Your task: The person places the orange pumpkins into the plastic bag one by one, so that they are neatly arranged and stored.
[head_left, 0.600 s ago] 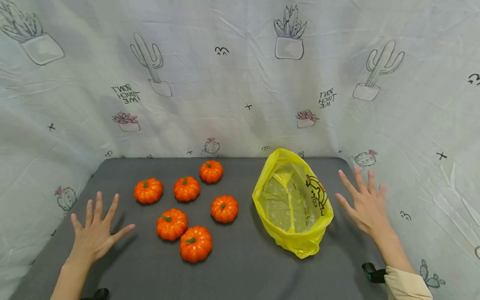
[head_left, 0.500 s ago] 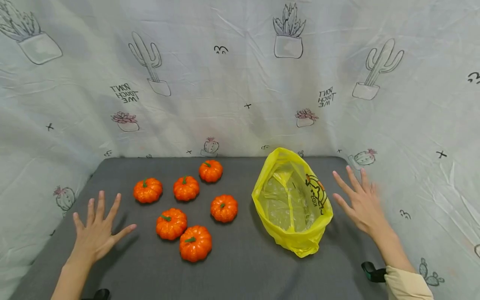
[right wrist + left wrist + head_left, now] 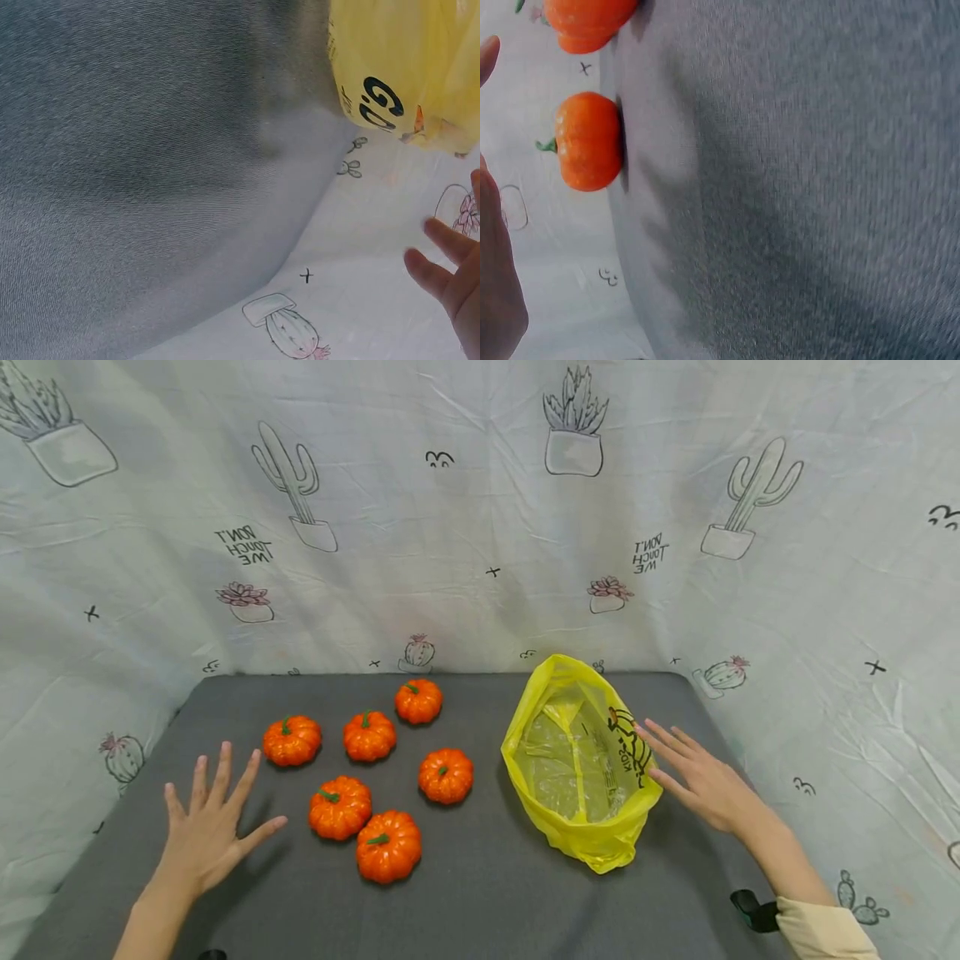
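Observation:
Several small orange pumpkins with green stems, among them the nearest pumpkin (image 3: pixel 388 847), lie on the left half of the grey table. My left hand (image 3: pixel 201 842) hovers left of them, fingers spread and holding nothing. One pumpkin (image 3: pixel 589 141) shows beyond that hand in the left wrist view. On the right, a yellow plastic bag (image 3: pixel 600 843) stands with its mouth wide and its inside visible. My right hand (image 3: pixel 705 783) is at the bag's right rim, fingers extended. Its fingertips overlap the rim in the head view; whether they touch it I cannot tell.
A grey cloth-covered table (image 3: pixel 480 910) lies below both hands. Behind it and along the sides hangs a white curtain (image 3: pixel 480 527) printed with cacti. A black strap piece (image 3: pixel 752 910) sits by the right wrist.
My right hand has moved left and turned toward the bag's rim, its fingers drawn closer together. My left hand has shifted slightly right. The pumpkins and bag stay in place.

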`<state>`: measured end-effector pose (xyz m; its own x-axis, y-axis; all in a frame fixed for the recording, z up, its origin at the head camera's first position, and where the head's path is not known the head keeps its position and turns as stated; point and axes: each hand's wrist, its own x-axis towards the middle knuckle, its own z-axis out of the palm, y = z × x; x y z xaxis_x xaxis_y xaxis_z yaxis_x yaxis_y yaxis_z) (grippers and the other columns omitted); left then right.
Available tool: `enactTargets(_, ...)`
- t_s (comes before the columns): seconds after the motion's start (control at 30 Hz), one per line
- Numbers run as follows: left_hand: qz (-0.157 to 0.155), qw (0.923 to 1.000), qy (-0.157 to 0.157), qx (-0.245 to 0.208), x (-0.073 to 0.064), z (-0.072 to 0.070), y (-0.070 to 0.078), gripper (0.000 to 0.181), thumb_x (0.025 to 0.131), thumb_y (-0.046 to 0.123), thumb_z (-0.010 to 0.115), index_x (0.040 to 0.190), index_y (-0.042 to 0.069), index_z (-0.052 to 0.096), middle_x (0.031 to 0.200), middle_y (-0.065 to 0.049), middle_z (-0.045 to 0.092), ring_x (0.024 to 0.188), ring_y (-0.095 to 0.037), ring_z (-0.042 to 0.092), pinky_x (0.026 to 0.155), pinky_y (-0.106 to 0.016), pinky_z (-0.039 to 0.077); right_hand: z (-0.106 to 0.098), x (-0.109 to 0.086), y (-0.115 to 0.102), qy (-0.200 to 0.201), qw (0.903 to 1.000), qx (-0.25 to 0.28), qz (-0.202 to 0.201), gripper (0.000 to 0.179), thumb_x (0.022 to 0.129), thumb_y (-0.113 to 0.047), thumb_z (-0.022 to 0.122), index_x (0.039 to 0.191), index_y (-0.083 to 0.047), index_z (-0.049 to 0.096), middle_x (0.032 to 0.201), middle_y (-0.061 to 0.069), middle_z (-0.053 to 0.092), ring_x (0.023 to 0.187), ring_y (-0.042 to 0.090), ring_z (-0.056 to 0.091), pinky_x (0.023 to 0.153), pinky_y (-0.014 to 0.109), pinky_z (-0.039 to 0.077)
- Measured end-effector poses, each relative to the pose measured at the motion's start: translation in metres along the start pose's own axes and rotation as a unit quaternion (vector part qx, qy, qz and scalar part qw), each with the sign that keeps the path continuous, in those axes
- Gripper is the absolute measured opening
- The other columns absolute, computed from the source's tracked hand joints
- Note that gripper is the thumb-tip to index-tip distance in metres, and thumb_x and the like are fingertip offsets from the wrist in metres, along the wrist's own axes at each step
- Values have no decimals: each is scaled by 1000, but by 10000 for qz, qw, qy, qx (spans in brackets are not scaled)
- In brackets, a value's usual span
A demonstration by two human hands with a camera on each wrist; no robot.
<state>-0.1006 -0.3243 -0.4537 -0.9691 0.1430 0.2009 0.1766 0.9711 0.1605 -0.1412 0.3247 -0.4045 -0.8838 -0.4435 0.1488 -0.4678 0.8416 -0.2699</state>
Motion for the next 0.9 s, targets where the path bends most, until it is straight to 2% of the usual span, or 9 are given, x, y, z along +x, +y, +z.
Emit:
enactTargets(0.07, 50, 10000, 18, -15, 0, 0, 3, 100, 86, 62, 57, 155, 27, -6, 156, -4, -25, 140, -36, -24, 97, -72, -19, 2, -1, -1, -83, 9999, -37, -89, 59, 99, -29, 53, 153, -27, 28, 157, 2, 26, 129, 39, 42, 79, 51, 48)
enactTargets(0.1, 77, 10000, 21, -22, -1, 0, 4, 100, 86, 62, 57, 155, 27, -6, 156, -4, -25, 140, -35, -24, 97, -72, -18, 3, -1, -1, -105, 9998, -33, -163, 58, 99, -28, 54, 152, -26, 29, 156, 2, 28, 121, 37, 51, 71, 43, 50)
enactTargets(0.13, 103, 9999, 26, -36, -1, 0, 5, 100, 86, 62, 57, 155, 27, -5, 156, -4, -25, 140, -35, -24, 97, -72, -18, 5, -1, -1, -122, 9997, -7, -235, 58, 99, -27, 54, 152, -26, 31, 155, 3, 29, 118, 35, 54, 71, 41, 50)
enactTargets(0.27, 212, 9997, 12, -72, -3, 0, 10, 100, 86, 61, 58, 155, 26, -4, 157, -4, -24, 141, -34, -23, 97, -73, -17, 8, 1, -1, -126, 9980, 344, -514, 49, 97, -22, 58, 145, -19, 46, 152, 12, 34, 111, 33, 58, 65, 31, 51)
enactTargets(0.43, 307, 9992, -61, -239, -5, -1, 18, 99, 85, 57, 62, 155, 27, -2, 158, -3, -22, 141, -35, -21, 98, -72, -17, 12, 2, 1, -63, 9923, 993, -742, 32, 93, -16, 65, 122, -5, 66, 145, 24, 40, 110, 36, 58, 60, 19, 53)
enactTargets(0.53, 439, 9974, -96, -571, -6, -4, 22, 97, 86, 50, 65, 156, 26, 3, 159, -2, -18, 143, -36, -16, 98, -70, -18, 14, 2, 1, -97, 9882, 1295, -816, 28, 90, -17, 68, 114, -1, 70, 141, 26, 44, 107, 36, 60, 62, 17, 53)
enactTargets(0.63, 649, 9933, -80, -955, -9, -8, 25, 95, 85, 42, 68, 156, 24, 8, 160, -3, -14, 145, -33, -12, 98, -69, -21, 14, 4, 0, -31, 9854, 1348, -1038, 26, 87, -16, 72, 108, -1, 72, 133, 25, 52, 93, 23, 67, 60, 18, 53)
enactTargets(0.77, 846, 9889, -107, -1219, -11, -11, 29, 94, 85, 37, 70, 156, 22, 10, 160, -5, -12, 145, -30, -10, 97, -69, -22, 12, 7, 1, 35, 9833, 1249, -1321, 14, 85, -14, 73, 96, -6, 75, 118, 24, 63, 76, 7, 67, 57, 18, 53)
enactTargets(0.9, 925, 9830, -242, -1566, -13, -13, 33, 92, 85, 33, 71, 156, 22, 12, 161, -7, -8, 146, -31, -7, 100, -69, -18, 12, 8, 3, -141, 9807, 1423, -1337, 6, 86, -21, 73, 84, -14, 74, 114, 25, 65, 81, 16, 69, 58, 17, 53)
